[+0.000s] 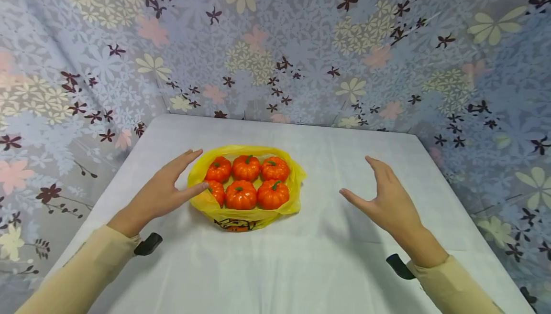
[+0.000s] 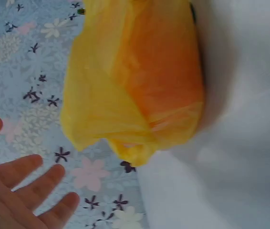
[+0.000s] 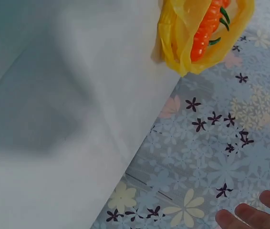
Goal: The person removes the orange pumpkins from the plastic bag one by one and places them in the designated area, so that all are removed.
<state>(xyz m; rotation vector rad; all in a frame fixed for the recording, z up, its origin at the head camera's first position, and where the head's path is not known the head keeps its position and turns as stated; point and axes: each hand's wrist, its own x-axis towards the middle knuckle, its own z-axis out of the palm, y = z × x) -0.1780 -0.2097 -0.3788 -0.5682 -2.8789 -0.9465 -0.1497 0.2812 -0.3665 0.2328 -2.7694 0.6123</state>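
Note:
A yellow plastic bag (image 1: 297, 180) sits on the white table with its mouth spread wide. Inside it, in two rows, are several small orange pumpkins (image 1: 241, 195) with green stems. My left hand (image 1: 161, 192) is raised at the bag's left side, fingers extended and thumb apart, holding nothing. In the head view its thumb overlaps the bag's edge; in the left wrist view the fingers (image 2: 49, 183) stand apart from the bag (image 2: 163, 81). To the right of the bag hovers my right hand (image 1: 389, 204), its fingers spread and its grasp bare.
A white cloth (image 1: 267, 266) covers the table. Floral fabric (image 1: 301, 41) hangs behind the table and along both sides. A dark strap end (image 1: 148, 244) sticks out at the left wrist, and a similar one (image 1: 400, 266) at the right.

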